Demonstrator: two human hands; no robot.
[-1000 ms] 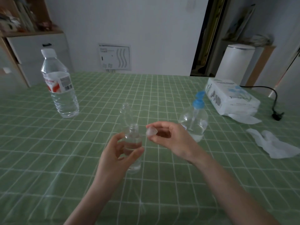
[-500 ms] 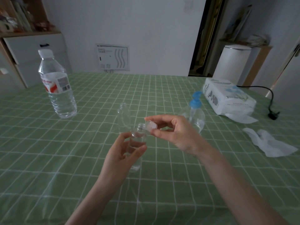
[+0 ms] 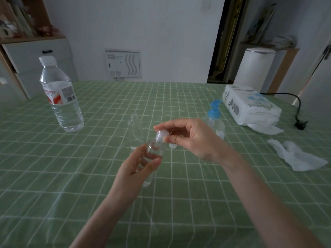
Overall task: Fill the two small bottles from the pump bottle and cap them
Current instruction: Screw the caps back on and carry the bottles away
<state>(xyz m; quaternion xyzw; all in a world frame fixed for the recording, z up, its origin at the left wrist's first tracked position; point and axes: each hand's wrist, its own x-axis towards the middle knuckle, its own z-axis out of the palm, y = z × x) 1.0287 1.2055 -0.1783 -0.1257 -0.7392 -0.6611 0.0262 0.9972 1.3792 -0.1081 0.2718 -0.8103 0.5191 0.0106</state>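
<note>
The left hand (image 3: 133, 173) grips a small clear plastic bottle (image 3: 152, 158), tilted; the right hand (image 3: 193, 138) pinches a translucent white cap (image 3: 160, 136) at its mouth above the green-checked bench (image 3: 53, 176).

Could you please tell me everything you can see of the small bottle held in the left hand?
The small bottle is clear and plastic-looking, with a round body and narrow neck, tilted with its top toward the right. The left hand grips its body; the right hand pinches a whitish cap at its mouth. Clear liquid seems to sit inside.
</note>
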